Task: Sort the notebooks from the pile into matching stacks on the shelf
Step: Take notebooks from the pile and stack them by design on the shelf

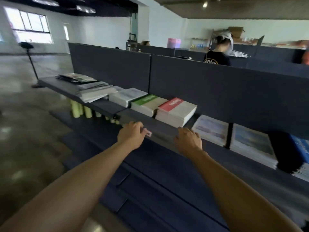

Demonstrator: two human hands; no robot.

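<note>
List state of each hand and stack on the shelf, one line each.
left hand: fingers curled, at shelf front edge, holds no notebook
right hand: fingers loosely bent, empty, just below red stack
red stack: squared, flat on shelf
green stack: squared, touching red stack
white stack: flat, left of green
left pile: loose, uneven
blue stacks: flat on lower level

Seven notebook stacks are being counted on the shelf (140, 118): one red-banded stack (175, 113), one green-banded stack (147, 104), three pale stacks (127, 96), two sky-print stacks (210, 129). Two hands (131, 134) are being counted.
</note>
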